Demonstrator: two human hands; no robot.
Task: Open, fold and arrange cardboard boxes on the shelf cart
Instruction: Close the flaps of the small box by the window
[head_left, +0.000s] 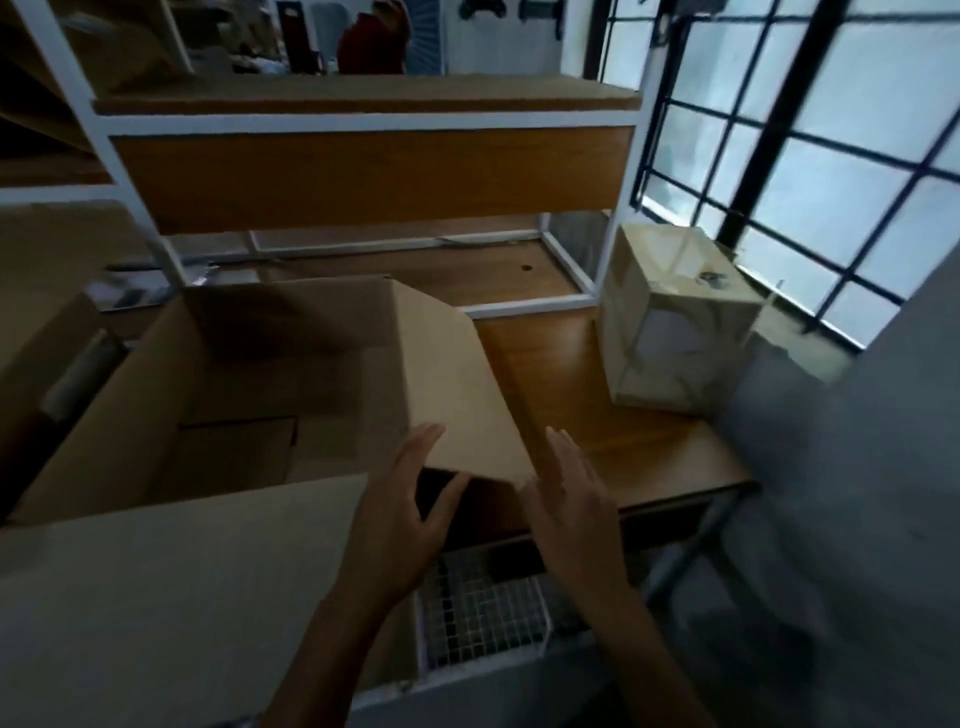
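A large brown cardboard box (249, 395) stands open in front of me, its inside dark and its flaps spread. Its right flap (457, 384) sticks out toward me over the wooden surface. My left hand (410, 509) touches the near left corner of that flap, fingers above and thumb below its edge. My right hand (571, 499) hovers at the flap's near right corner with fingers spread, holding nothing. The near flap (171, 587) lies wide across the lower left. The white-framed shelf cart (363, 119) with wooden boards stands behind the box.
A taped pale box (675, 332) sits on the wooden tabletop (623, 426) at the right, near a barred window (810, 156). A white wire basket (483, 618) lies below my hands. More cardboard (47, 353) leans at the left. A grey wall (857, 467) rises at the right.
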